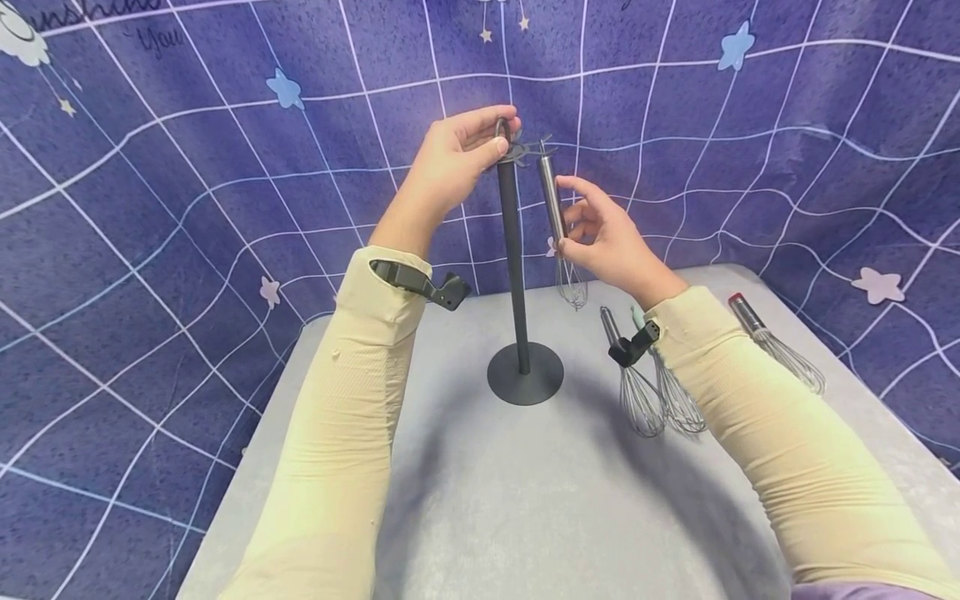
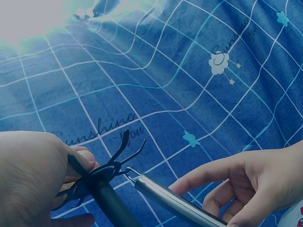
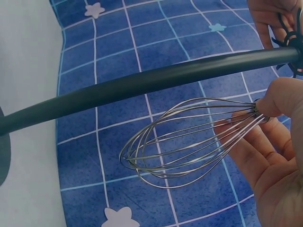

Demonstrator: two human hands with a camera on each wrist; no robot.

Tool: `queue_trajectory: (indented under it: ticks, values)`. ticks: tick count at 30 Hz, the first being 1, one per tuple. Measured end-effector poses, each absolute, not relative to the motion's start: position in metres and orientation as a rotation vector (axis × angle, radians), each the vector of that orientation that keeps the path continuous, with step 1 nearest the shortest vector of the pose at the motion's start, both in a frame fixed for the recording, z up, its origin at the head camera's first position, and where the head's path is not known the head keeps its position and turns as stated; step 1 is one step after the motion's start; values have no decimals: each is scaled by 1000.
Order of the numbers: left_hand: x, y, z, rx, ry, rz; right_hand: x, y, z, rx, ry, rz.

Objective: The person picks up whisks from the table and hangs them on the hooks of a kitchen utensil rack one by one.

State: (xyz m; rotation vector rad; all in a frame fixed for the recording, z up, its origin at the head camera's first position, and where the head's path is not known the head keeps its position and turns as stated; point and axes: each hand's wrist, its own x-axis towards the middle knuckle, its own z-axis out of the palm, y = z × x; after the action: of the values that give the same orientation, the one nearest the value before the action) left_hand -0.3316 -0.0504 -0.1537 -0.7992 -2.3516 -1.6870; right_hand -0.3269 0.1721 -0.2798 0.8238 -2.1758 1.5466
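Observation:
A black utensil stand (image 1: 513, 258) with a round base rises upright from the table. My left hand (image 1: 448, 165) pinches the loop at its top, just above a ring of hooks (image 2: 113, 169). To the right of the pole, my right hand (image 1: 611, 237) holds a steel whisk (image 1: 552, 200) by the lower part of its handle, wires pointing down. In the left wrist view, the small hanging loop (image 2: 131, 172) of the whisk meets one hook's tip; whether it bears weight I cannot tell. The right wrist view shows the wire balloon (image 3: 180, 146) beside the pole, apart from it.
Two more whisks, one steel-handled (image 1: 641, 404) and one with a pale green handle (image 1: 678, 404), lie side by side under my right forearm. Farther right lies a red-tipped whisk (image 1: 783, 354). A blue gridded cloth (image 1: 225, 167) hangs behind the grey table (image 1: 480, 500).

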Motion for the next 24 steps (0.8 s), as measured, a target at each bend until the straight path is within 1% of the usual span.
queue_trajectory:
  ticks: [24]
  values:
    - [-332, -50, -155, -804, -2350, -1689, -330, 163, -282, 783, -2165, 1649]
